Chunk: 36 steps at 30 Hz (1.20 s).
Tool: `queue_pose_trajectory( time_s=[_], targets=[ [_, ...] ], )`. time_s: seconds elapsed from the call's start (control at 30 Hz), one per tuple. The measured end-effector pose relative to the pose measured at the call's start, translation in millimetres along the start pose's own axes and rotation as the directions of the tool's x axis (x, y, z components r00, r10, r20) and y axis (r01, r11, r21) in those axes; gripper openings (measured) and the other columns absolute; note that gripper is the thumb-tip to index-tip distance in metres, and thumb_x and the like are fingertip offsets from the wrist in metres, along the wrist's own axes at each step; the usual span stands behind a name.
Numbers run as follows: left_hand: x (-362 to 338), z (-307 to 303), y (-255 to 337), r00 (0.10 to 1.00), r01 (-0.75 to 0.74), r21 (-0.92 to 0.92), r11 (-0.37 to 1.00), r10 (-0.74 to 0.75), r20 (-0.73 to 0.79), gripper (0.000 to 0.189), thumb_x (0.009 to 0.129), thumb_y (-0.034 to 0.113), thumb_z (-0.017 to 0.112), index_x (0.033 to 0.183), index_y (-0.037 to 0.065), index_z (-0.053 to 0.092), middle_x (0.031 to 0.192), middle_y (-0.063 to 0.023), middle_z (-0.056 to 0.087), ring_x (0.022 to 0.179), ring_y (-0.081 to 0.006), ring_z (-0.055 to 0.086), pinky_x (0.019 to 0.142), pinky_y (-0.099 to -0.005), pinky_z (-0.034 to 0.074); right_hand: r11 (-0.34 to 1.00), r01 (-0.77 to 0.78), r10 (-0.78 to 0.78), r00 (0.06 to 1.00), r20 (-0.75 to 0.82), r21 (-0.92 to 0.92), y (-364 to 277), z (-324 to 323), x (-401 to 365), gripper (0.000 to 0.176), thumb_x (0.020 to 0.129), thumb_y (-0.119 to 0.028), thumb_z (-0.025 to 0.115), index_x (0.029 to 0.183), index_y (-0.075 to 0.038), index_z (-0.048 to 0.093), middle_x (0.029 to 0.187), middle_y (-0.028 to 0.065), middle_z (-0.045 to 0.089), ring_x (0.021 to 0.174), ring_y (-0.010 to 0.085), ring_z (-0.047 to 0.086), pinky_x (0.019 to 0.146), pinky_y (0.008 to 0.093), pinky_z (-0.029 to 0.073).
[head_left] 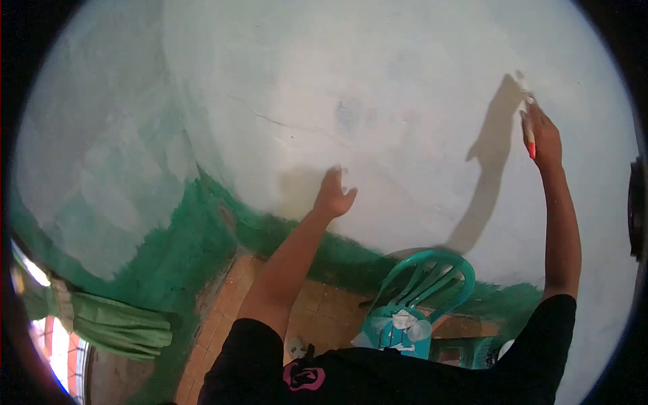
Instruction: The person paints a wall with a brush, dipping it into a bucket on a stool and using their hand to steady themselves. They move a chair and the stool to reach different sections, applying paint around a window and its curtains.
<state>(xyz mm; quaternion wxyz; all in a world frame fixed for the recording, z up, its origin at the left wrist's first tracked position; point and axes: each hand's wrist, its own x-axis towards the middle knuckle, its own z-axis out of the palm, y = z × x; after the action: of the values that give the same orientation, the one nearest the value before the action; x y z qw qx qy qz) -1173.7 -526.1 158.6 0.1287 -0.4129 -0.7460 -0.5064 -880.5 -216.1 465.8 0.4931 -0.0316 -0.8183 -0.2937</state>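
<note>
High on the right, my right hand (545, 138) is closed around a paintbrush (531, 143) with a red-tipped handle, its head up at the white wall (405, 81). A patch of wet-looking paint shows just above the brush. My left hand (333, 196) is near the middle of the view, fingers apart and holding nothing, close to or on the wall; whether it touches cannot be told. Thin cracks and a greyish spot mark the wall above my left hand. Green paint (270, 229) shows along the lower wall.
A green plastic chair (432, 260) stands below, with a clear plastic cup (419, 330) and a crumpled white item (403, 319) on its seat. A green curtain (121, 325) hangs by a window at lower left. Orange tiles (317, 310) cover the floor.
</note>
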Motion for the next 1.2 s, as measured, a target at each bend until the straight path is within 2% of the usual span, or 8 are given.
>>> queue_pose_trajectory(
  time_s=[0.07, 0.17, 0.2, 0.3, 0.57, 0.8, 0.93, 1.2],
  targets=[
    [24.4, -25.9, -8.7, 0.998, -0.032, 0.106, 0.994, 0.037, -0.052, 0.070, 0.078, 0.023, 0.067, 0.135, 0.000, 0.032, 0.140, -0.0207, 0.030, 0.131, -0.0355, 0.031, 0.107, -0.0437, 0.029, 0.982, -0.183, 0.188, 0.961, 0.203, -0.042, -27.2, 19.7, -5.5, 0.039, 0.084, -0.016, 0.057, 0.120, -0.001, 0.051, 0.098, 0.0183, 0.063, 0.086, 0.0346, 0.061, 0.074, 0.0432, 0.049],
    [52.3, -63.3, -17.8, 0.989, -0.065, 0.256, 0.964, 0.097, -0.114, 0.082, 0.076, 0.021, 0.066, 0.142, 0.003, 0.021, 0.148, -0.0164, 0.018, 0.137, -0.0349, 0.019, 0.110, -0.0491, 0.020, 0.994, 0.110, -0.071, 0.768, 0.636, -0.022, -113.2, 64.7, -49.1, 0.035, 0.084, -0.012, 0.049, 0.118, -0.004, 0.053, 0.113, 0.0163, 0.061, 0.093, 0.0283, 0.064, 0.073, 0.0402, 0.053],
    [58.8, -69.4, -17.0, 0.985, -0.089, 0.298, 0.950, 0.129, -0.116, 0.084, 0.075, 0.021, 0.065, 0.144, 0.005, 0.019, 0.151, -0.0147, 0.013, 0.140, -0.0334, 0.014, 0.112, -0.0522, 0.015, 0.938, 0.271, -0.345, 0.797, 0.496, 0.217, -126.2, 83.1, -75.1, 0.037, 0.082, -0.015, 0.050, 0.117, -0.003, 0.054, 0.105, 0.0165, 0.064, 0.087, 0.0297, 0.065, 0.072, 0.0409, 0.053],
    [75.1, -89.4, -23.1, 1.000, -0.027, 0.476, 0.879, 0.027, 0.007, 0.091, 0.074, 0.023, 0.065, 0.148, 0.010, 0.012, 0.154, -0.0123, 0.005, 0.142, -0.0317, 0.005, 0.111, -0.0574, 0.010, 0.945, 0.137, -0.326, 0.445, 0.834, 0.296, -209.9, 48.8, -26.0, 0.039, 0.079, -0.019, 0.053, 0.115, -0.004, 0.055, 0.093, 0.0175, 0.065, 0.082, 0.0330, 0.064, 0.070, 0.0424, 0.052],
    [88.6, -122.7, -30.9, 0.941, -0.104, 0.573, 0.813, -0.106, 0.322, 0.096, 0.077, 0.031, 0.066, 0.149, 0.016, 0.005, 0.156, -0.0092, -0.005, 0.143, -0.0311, -0.003, 0.110, -0.0605, 0.005, 0.999, -0.012, 0.007, 0.987, 0.163, 0.031, -189.6, 48.0, 125.4, 0.034, 0.088, -0.022, 0.056, 0.116, -0.003, 0.055, 0.090, 0.0186, 0.065, 0.079, 0.0372, 0.062, 0.067, 0.0437, 0.051],
    [96.5, -135.1, -31.0, 0.882, -0.222, 0.674, 0.705, -0.150, 0.447, 0.095, 0.079, 0.040, 0.063, 0.149, 0.017, 0.004, 0.156, -0.0054, -0.006, 0.144, -0.0243, -0.001, 0.111, -0.0593, 0.002, 0.914, 0.385, -0.406, 0.878, 0.256, 0.129, -250.4, 107.8, 92.3, 0.028, 0.084, -0.012, 0.058, 0.110, -0.004, 0.059, 0.108, 0.0151, 0.063, 0.093, 0.0316, 0.063, 0.076, 0.0382, 0.051],
    [100.4, -145.8, -26.8, 0.824, -0.225, 0.637, 0.738, -0.205, 0.528, 0.094, 0.078, 0.035, 0.059, 0.150, 0.017, 0.001, 0.156, -0.0018, -0.009, 0.144, -0.0230, -0.004, 0.112, -0.0571, 0.001, 0.906, -0.007, -0.228, 0.835, 0.500, 0.424, -288.6, 64.9, 144.7, 0.016, 0.079, -0.009, 0.064, 0.095, -0.005, 0.064, 0.097, 0.0163, 0.065, 0.082, 0.0342, 0.063, 0.070, 0.0381, 0.051],
    [97.9, -148.7, -14.8, 0.851, -0.176, 0.573, 0.800, -0.169, 0.497, 0.106, 0.074, 0.046, 0.067, 0.148, 0.008, 0.001, 0.154, -0.0132, -0.011, 0.142, -0.0361, -0.007, 0.109, -0.0618, 0.005, 0.947, -0.074, 0.123, 0.983, -0.140, 0.312, -278.4, 61.3, 248.4, 0.024, 0.084, -0.016, 0.063, 0.107, -0.010, 0.060, 0.093, 0.0144, 0.067, 0.080, 0.0351, 0.064, 0.068, 0.0386, 0.051]
  ],
)
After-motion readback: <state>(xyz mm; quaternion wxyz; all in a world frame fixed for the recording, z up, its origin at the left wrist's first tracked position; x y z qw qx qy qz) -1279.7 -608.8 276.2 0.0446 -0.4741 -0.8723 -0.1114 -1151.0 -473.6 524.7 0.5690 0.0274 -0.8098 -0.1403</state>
